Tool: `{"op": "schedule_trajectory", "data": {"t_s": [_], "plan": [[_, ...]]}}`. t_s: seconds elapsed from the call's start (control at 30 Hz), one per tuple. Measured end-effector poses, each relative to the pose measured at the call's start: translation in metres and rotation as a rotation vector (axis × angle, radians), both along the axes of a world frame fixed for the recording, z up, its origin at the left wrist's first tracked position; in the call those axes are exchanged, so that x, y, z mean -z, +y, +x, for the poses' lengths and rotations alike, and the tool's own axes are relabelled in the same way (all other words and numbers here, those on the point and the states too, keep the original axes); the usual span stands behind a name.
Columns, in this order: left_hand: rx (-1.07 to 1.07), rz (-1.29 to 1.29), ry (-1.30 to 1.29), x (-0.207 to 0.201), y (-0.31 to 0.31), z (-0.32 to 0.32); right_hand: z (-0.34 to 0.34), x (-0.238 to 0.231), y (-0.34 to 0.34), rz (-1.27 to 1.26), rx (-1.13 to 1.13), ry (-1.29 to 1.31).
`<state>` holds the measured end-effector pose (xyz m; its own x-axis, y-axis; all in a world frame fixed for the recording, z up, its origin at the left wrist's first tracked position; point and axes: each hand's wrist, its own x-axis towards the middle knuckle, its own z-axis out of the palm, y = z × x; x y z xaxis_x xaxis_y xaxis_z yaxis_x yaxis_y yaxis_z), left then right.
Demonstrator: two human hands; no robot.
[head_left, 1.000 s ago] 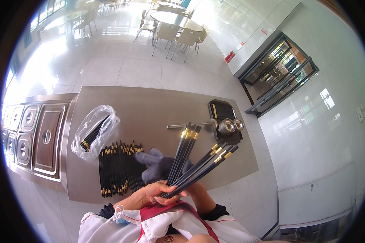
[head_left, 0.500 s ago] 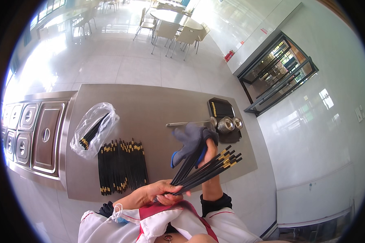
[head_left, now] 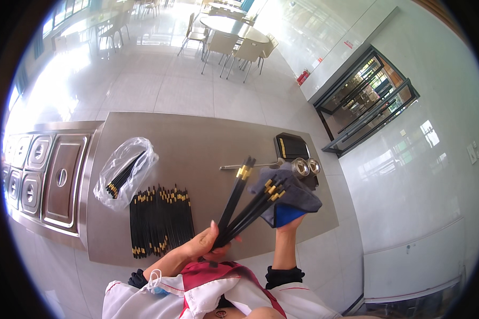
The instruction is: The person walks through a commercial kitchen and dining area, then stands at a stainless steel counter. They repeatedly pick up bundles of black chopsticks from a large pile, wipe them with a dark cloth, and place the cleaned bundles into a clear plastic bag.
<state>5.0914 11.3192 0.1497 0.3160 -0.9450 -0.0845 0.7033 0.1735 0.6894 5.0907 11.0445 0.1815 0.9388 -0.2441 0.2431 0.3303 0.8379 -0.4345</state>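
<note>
My left hand (head_left: 205, 243) is closed around the lower ends of a bundle of black chopsticks (head_left: 248, 213) with gold bands near their upper ends. The bundle fans into two groups, tilted up and to the right. In my right hand (head_left: 290, 224) is a grey cloth (head_left: 303, 196) with a blue underside, spread behind and beside the chopstick tips; it hides most of the fingers. Left of my hands, many more chopsticks (head_left: 162, 220) lie side by side on the steel table (head_left: 191, 133). A clear plastic bag (head_left: 146, 154) with some chopsticks (head_left: 123, 175) inside lies behind them.
At the table's right stand a black tray (head_left: 292, 144), metal cups (head_left: 300, 168) and a long-handled ladle (head_left: 245, 167). Lidded steel food pans (head_left: 64, 181) adjoin the left side. Beyond are a round table (head_left: 234, 27) with chairs and an open glass door (head_left: 375, 103).
The cloth has come off the chopsticks' lower part and moved right, now spread open. The bundle has swung more upright and split into two groups in my left hand.
</note>
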Motion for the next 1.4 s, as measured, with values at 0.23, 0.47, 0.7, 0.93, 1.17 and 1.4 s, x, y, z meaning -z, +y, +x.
{"op": "schedule_trajectory", "data": {"t_s": [0.23,0.47,0.7,0.93,1.17,1.4], "plan": [[-0.216,0.224,-0.127,0.002,-0.003,0.010,-0.030,0.059,-0.021,0.012,-0.112,0.397],[-0.165,0.267,-0.266,0.011,-0.018,0.007,-0.038,0.060,0.059,-0.328,-0.227,0.529],[-0.096,0.219,-0.294,0.004,-0.021,0.000,-0.037,0.063,0.082,-0.369,0.048,0.662],[-0.117,0.058,-0.038,-0.002,-0.023,-0.003,-0.021,0.049,0.064,-0.300,-0.122,0.583],[0.049,-0.019,0.124,0.013,-0.018,-0.006,-0.024,0.042,0.064,-0.369,-0.202,0.437],[0.071,0.006,0.140,-0.002,-0.015,-0.010,-0.006,-0.056,0.061,-0.400,-0.054,0.403]]}}
